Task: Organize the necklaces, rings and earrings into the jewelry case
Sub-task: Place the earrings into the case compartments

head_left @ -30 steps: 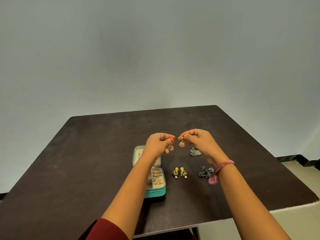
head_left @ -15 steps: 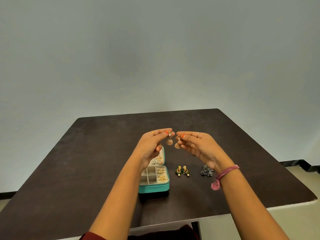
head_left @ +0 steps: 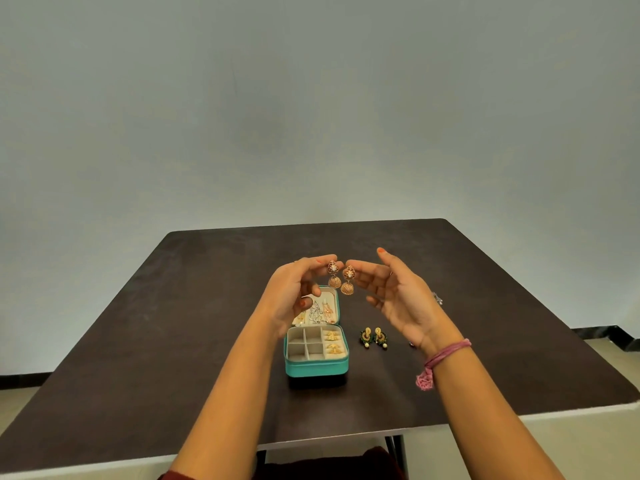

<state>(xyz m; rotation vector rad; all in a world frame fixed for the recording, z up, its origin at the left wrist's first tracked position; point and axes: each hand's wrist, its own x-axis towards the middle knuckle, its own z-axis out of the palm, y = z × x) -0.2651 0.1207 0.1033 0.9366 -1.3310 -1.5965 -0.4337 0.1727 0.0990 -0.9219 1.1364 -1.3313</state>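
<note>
While each hand, left hand [head_left: 294, 292] and right hand [head_left: 391, 292], pinches one hanging gold earring [head_left: 334, 276], the open jewelry case [head_left: 317, 367] lies directly below, nearer the left.

A dark brown table [head_left: 207, 323] stands against a plain grey-white wall [head_left: 311, 98]; pale floor [head_left: 609, 362] and a dark skirting [head_left: 602, 336] show right of it.
</note>
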